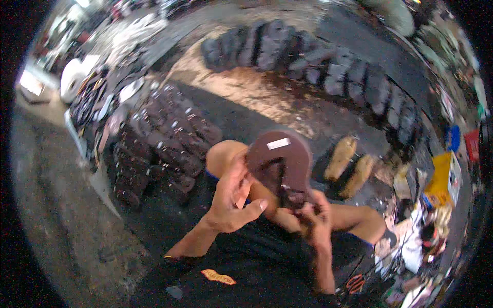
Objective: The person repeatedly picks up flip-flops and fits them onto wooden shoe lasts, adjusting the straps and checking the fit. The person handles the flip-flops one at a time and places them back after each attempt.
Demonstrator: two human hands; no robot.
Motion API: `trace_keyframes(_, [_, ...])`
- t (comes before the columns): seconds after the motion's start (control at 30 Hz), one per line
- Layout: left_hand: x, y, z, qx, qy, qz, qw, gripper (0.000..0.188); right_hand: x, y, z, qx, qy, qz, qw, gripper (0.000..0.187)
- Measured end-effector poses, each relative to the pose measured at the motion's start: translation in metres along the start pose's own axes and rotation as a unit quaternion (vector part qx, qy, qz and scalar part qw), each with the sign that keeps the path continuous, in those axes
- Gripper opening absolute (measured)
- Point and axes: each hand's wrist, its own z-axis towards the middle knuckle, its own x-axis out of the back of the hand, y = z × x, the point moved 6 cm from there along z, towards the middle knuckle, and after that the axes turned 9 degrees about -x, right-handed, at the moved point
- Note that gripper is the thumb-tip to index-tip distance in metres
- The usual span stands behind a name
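Observation:
A brown flip-flop is held up over my lap, with a white label near its rounded upper end and a dark V-shaped strap. My right hand grips its lower end, thumb and fingers closed on it. Beside its left edge is my left hand, its fingers stretched upward and the thumb held apart. The left fingertips lie close to the sole's edge; whether they touch it I cannot tell. The picture is blurred by motion.
Dark brown footwear pieces lie in rows at the left. A curved row of dark soles stands at the back. Two tan foot-shaped pieces sit at the right, near a yellow package and mixed scraps.

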Motion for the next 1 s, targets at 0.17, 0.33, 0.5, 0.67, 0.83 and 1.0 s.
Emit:
trace_keyframes(0.17, [-0.052,-0.002,0.004,0.021,0.01,0.016,1.0,0.038,0.022,0.004,-0.01,0.187,0.046,-0.226,0.955,0.05])
trace_keyframes(0.33, [-0.094,0.028,0.012,-0.192,-0.136,0.237,0.942,0.03,-0.009,-0.123,-0.08,0.422,0.073,-0.347,0.834,0.052])
trace_keyframes(0.5, [-0.114,0.036,0.007,-0.24,-0.131,0.314,0.909,0.036,-0.014,-0.125,-0.094,0.465,0.064,-0.35,0.811,0.048])
trace_keyframes(0.67, [-0.117,0.03,0.005,-0.249,-0.113,0.324,0.906,0.036,-0.012,-0.12,-0.087,0.483,0.07,-0.311,0.816,0.045])
trace_keyframes(0.83, [-0.111,0.02,0.005,-0.243,-0.17,0.319,0.9,0.035,-0.007,-0.118,-0.084,0.476,0.06,-0.322,0.816,0.049])
trace_keyframes(1.0, [-0.109,0.017,0.005,-0.265,-0.195,0.328,0.886,0.04,-0.007,-0.114,-0.083,0.446,0.068,-0.339,0.826,0.067])
